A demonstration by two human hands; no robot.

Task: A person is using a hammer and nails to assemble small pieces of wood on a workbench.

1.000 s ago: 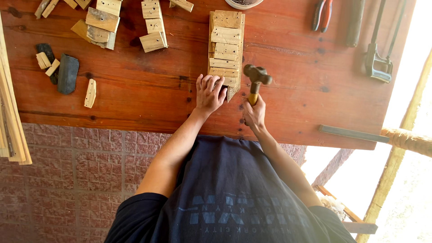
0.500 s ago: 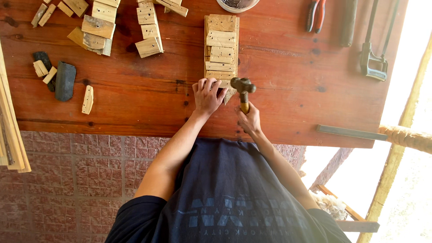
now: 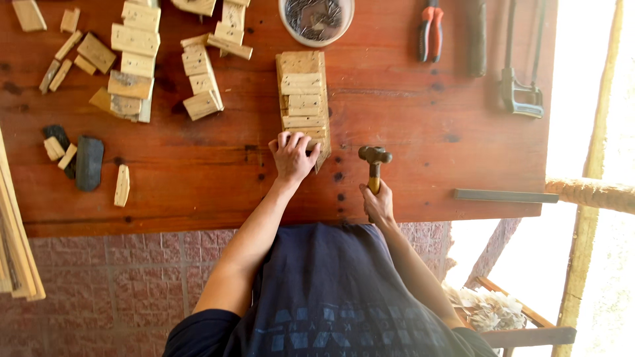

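Note:
My left hand [image 3: 292, 157] rests palm down on the near end of a long wooden board [image 3: 302, 99] that has short wood slats laid across it. The board lies on a reddish wooden table [image 3: 410, 119]. My right hand [image 3: 378, 202] grips the wooden handle of a small hammer [image 3: 374, 161] near the table's front edge. The hammer head sits to the right of the board, apart from it.
A white bowl of nails [image 3: 316, 18] stands beyond the board. Stacks of wood blocks [image 3: 135, 59] and loose offcuts lie at the left, with a dark stone [image 3: 88, 162]. Pliers [image 3: 428, 30] and a saw [image 3: 519, 66] lie at the right. A metal strip [image 3: 506, 196] overhangs the right edge.
The hammer has moved from over the board's near end out to the right of it. My left hand stays on the board. The camera view has shifted.

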